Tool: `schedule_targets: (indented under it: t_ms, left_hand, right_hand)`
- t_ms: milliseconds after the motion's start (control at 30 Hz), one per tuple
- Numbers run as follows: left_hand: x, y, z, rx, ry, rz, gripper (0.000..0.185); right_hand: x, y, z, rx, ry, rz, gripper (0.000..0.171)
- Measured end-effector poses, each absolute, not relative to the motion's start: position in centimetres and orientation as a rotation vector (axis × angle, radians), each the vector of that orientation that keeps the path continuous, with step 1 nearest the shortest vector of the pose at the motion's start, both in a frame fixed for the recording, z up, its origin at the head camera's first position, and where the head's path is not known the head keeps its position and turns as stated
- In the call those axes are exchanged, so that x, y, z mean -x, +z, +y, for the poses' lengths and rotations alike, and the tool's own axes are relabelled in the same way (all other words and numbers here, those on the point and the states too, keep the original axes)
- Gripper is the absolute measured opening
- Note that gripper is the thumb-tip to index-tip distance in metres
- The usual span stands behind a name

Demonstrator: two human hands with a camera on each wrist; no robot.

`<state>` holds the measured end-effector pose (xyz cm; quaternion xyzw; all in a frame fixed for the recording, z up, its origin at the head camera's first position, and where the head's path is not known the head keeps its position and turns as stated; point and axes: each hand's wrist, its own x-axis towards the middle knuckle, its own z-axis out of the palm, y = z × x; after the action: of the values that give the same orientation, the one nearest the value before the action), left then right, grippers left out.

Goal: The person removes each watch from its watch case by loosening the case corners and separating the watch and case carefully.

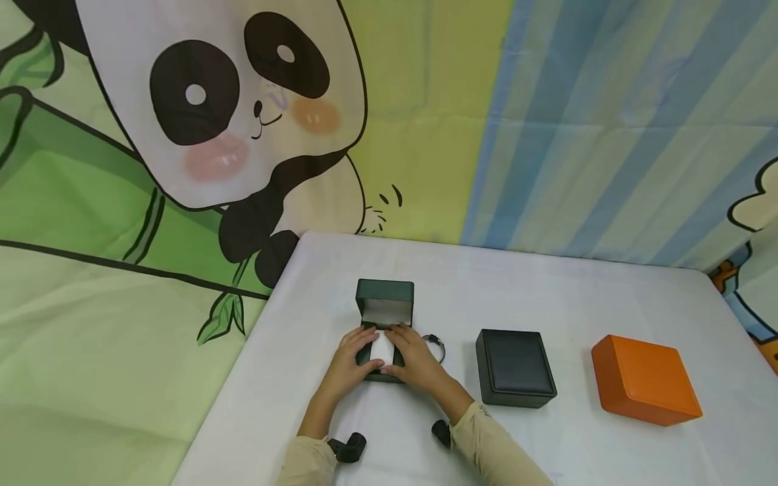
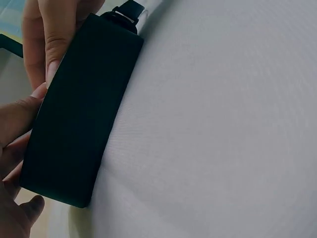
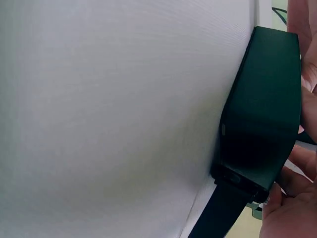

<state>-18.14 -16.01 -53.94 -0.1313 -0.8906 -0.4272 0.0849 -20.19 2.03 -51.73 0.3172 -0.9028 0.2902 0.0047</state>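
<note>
A dark green box (image 1: 385, 293) stands on the table with its hinged lid raised. A white cushion (image 1: 381, 347) lies inside it. My left hand (image 1: 351, 359) holds the cushion's left side, fingertips at the far end and thumb at the near end. On the other side my right hand (image 1: 418, 356) grips it in the same way. In the left wrist view both thumbs meet just above the box's front wall (image 2: 81, 114). A dark-banded wristwatch (image 1: 435, 345) lies right of the box, close by the right hand; its strap (image 3: 218, 213) shows large in the right wrist view.
Right of the hands sits a closed black box (image 1: 516, 368), and farther right a closed orange box (image 1: 647, 378). All stand on a white-covered table (image 1: 462, 283). A printed panda curtain (image 1: 413, 121) hangs behind its far edge.
</note>
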Motion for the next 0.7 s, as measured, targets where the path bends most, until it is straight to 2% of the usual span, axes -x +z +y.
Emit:
schedule_targets:
  t_ms: [167, 267, 333, 433, 533, 633, 700]
  left_hand:
    - [18.1, -54.1, -16.1, 0.416, -1.241, -2.655, 0.052]
    - [17.9, -54.2, -16.3, 0.413, -1.239, -2.659, 0.053]
    - [17.6, -54.4, -16.6, 0.355, -1.292, -2.660, 0.062]
    - [17.1, -54.7, -17.0, 0.246, -1.480, -2.653, 0.087]
    - [16.8, -55.2, -17.2, 0.185, -1.594, -2.713, 0.109]
    - [16.8, -55.6, -17.2, 0.189, -1.563, -2.788, 0.115]
    - [16.8, -55.7, -17.0, 0.201, -1.545, -2.798, 0.115]
  right_hand:
    - [20.2, -51.6, 2.3, -1.019, 0.976, -2.849, 0.066]
    - [20.1, -50.7, 2.9, -0.939, 1.095, -2.878, 0.058]
    - [20.2, -49.8, 3.3, -0.788, 1.191, -2.870, 0.044]
    - [20.9, -48.1, 3.7, -0.489, 1.309, -2.728, 0.029]
    - [22.2, -46.6, 3.6, -0.336, 1.375, -2.585, 0.034]
    - [23.5, -45.7, 3.2, -0.444, 1.376, -2.595, 0.051]
    - [23.7, -45.4, 2.9, -0.532, 1.384, -2.657, 0.055]
